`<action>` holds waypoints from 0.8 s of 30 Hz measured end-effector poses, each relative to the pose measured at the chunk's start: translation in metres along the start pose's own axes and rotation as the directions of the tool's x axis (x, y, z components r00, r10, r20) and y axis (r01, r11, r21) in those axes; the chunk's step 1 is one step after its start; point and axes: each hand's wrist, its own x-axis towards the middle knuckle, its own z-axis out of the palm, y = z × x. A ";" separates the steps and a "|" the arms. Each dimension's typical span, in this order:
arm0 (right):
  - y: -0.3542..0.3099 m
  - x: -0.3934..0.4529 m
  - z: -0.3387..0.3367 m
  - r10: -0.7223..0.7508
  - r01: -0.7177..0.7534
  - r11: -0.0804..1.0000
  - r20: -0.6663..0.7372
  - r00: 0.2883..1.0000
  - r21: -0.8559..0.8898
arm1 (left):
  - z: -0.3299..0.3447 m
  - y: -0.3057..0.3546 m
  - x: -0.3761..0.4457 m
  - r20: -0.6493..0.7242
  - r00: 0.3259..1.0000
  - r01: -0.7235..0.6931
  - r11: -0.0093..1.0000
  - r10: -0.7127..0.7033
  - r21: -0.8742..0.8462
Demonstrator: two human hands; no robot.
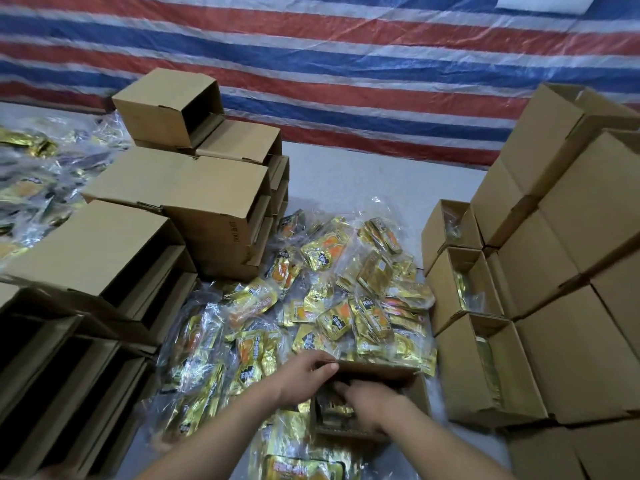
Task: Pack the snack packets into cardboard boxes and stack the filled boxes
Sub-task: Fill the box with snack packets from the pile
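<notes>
From the head view, I look down on a packing floor: at lower centre, an open cardboard box (pixel 374 403) sits among a spread of gold snack packets (pixel 332 299) in clear wrap. My left hand (pixel 304 379) curls its fingers over the box's far-left rim, steadying it, while my right hand (pixel 370 403) reaches down inside, fingers bent onto packets already there; whether they pinch one or merely press I cannot tell. At the left of the frame stand stacks of empty boxes (pixel 145 216) lying on their sides; at the right, a wall of filled boxes (pixel 561 271) rises, with three packed ones open-topped along its near edge. A red, white and blue striped tarpaulin (pixel 346 64) fills the top of the frame. I judge the filling step is under way, this box only part loaded. The next move likely calls for gathering more packets from the pile just beyond the box.
</notes>
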 end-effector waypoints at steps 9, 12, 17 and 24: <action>0.019 -0.021 -0.011 0.051 -0.031 0.928 -0.043 0.998 0.372 | -0.001 -0.005 0.013 0.006 1.000 0.022 1.000 -0.022 0.022; 0.015 -0.017 -0.008 0.085 -0.116 0.935 0.105 0.991 0.336 | 0.003 -0.009 0.019 -0.002 1.000 0.021 0.999 -0.021 0.048; 0.007 -0.022 -0.006 0.118 -0.125 0.907 0.043 0.992 0.401 | 0.004 -0.004 0.020 -0.024 0.999 0.023 0.999 -0.022 0.040; 0.012 -0.069 -0.044 0.070 0.124 0.900 -0.420 0.905 0.417 | -0.021 0.010 0.008 -0.024 1.000 -0.002 1.000 0.002 0.012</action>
